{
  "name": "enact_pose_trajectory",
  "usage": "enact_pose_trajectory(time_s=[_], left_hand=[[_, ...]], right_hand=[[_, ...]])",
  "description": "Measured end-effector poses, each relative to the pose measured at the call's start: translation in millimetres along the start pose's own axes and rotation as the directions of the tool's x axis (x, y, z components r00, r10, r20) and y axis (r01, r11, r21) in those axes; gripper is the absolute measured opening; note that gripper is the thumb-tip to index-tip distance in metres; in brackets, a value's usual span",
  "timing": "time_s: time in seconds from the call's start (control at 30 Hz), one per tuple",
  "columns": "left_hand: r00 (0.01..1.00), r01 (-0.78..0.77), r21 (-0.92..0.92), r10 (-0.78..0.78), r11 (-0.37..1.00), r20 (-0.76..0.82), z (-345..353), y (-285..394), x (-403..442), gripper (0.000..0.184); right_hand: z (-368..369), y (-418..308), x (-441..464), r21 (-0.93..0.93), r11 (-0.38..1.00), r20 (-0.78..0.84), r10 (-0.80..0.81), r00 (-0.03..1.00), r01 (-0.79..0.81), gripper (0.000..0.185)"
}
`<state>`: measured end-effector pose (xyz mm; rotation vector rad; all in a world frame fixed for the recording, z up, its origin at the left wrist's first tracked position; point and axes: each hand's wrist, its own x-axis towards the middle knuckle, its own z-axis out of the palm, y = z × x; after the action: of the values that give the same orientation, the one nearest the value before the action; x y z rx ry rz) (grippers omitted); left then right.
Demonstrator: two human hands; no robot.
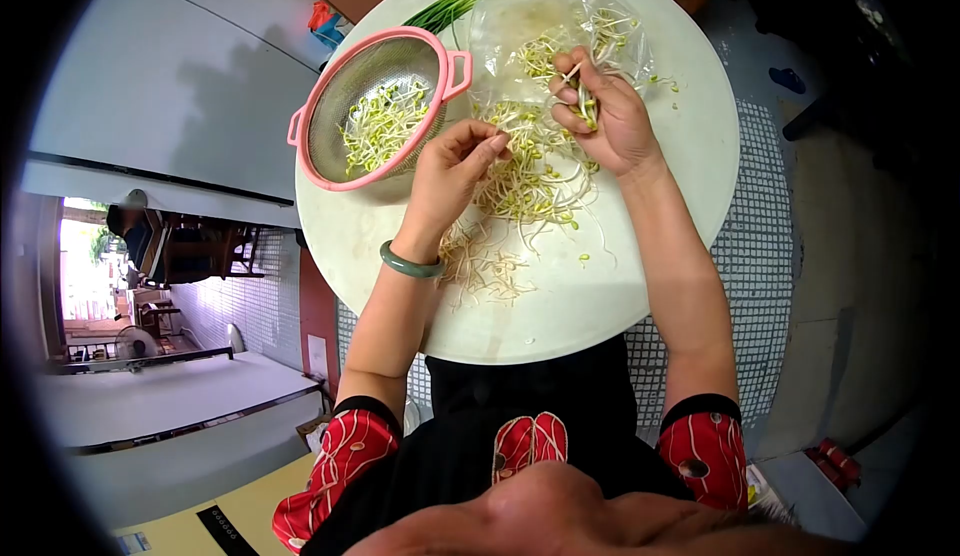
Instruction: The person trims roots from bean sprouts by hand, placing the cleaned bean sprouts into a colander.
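Observation:
Bean sprouts lie in a pile (535,186) on the round white table. My right hand (608,111) is above the pile's upper right, its fingers wrapped round several sprouts. Over the pile's left edge, my left hand (462,171) has thumb and fingertips pinched together; what they hold, if anything, is too small to tell. More sprouts (385,126) rest in a metal strainer with a pink rim (330,68), left of my left hand. Thin root ends (485,266) are scattered below that hand.
A clear plastic bag (500,41) with sprouts lies at the table's far side. Beside it are green onions (450,6). The round table's edge (500,356) is close to my body. Chairs and a fan stand far left.

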<state>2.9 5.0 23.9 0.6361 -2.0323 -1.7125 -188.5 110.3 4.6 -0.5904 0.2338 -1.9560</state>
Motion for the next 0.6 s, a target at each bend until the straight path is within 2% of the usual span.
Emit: enact_pose_trajectory(time_s=[0.1, 0.17, 0.3, 0.33, 0.43, 0.47, 0.57, 0.6], left_hand=[[0.998, 0.059, -0.103, -0.061, 0.993, -0.019, -3, -3, 1, 0.016], [0.995, 0.079, -0.194, -0.089, 0.978, -0.043, -8, -7, 1, 0.017], [0.994, 0.106, -0.426, -0.099, 0.898, 0.039, -21, -15, -3, 0.022], [0.992, 0.128, -0.449, -0.12, 0.884, 0.047, -21, -15, -4, 0.022], [0.984, 0.178, -0.495, -0.156, 0.85, 0.085, -13, -16, -6, 0.022], [0.983, 0.184, -0.497, -0.153, 0.848, 0.104, -11, -19, -6, 0.022], [0.984, 0.175, -0.448, -0.141, 0.877, 0.107, -4, -21, -7, 0.022], [0.986, 0.163, -0.408, -0.138, 0.899, 0.091, -1, -21, -8, 0.022]], right_hand=[[5, 2, 1, -0.055, 0.998, -0.126, -0.013, 0.992, 0.007, 0.012], [-2, 1, 2, -0.031, 0.999, -0.118, -0.023, 0.993, 0.019, 0.012], [-11, -2, 3, 0.005, 0.999, -0.075, -0.033, 0.997, 0.033, 0.013], [-10, 0, 3, -0.027, 0.999, -0.085, -0.034, 0.996, 0.032, 0.018], [-2, 9, 2, -0.262, 0.953, -0.182, 0.106, 0.977, -0.152, 0.027], [2, 12, 0, -0.326, 0.904, -0.223, 0.21, 0.952, -0.276, 0.036], [9, 25, -3, -0.379, 0.827, -0.243, 0.345, 0.907, -0.416, 0.037], [8, 32, -4, -0.378, 0.838, -0.236, 0.325, 0.916, -0.394, 0.032]])
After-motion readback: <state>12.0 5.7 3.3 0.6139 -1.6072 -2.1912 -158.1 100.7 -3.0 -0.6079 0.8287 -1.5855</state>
